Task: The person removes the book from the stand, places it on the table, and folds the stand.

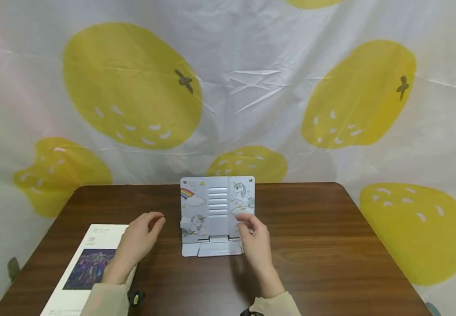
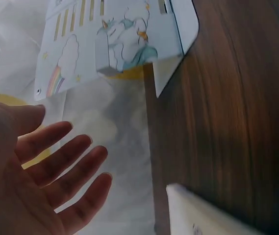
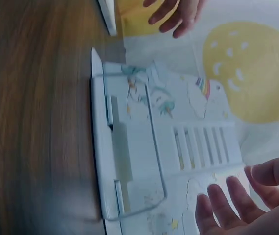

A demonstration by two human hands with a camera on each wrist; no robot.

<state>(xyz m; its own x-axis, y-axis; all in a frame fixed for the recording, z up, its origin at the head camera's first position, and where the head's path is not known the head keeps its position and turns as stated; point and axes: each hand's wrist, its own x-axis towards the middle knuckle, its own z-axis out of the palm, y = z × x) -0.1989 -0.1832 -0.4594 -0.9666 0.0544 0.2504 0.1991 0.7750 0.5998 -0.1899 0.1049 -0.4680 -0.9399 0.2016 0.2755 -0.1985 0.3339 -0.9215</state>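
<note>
A white metal book stand (image 1: 217, 210) printed with unicorns, clouds and a rainbow stands upright on the table, its slotted back panel facing me and a ledge (image 1: 220, 249) folded out at its foot. My left hand (image 1: 140, 235) hovers left of the stand, fingers relaxed and holding nothing. In the left wrist view its fingers (image 2: 75, 166) are spread apart from the panel. My right hand (image 1: 256, 241) is at the stand's lower right, overlapping that edge in the head view. Its loosely bent fingers (image 3: 242, 200) have nothing between them in the right wrist view.
A white book (image 1: 74, 281) with a dark purple picture on its cover lies at the left of the brown wooden table (image 1: 322, 245), partly under my left forearm. Behind the table's far edge hangs a white curtain (image 1: 251, 109) with large yellow fruit prints.
</note>
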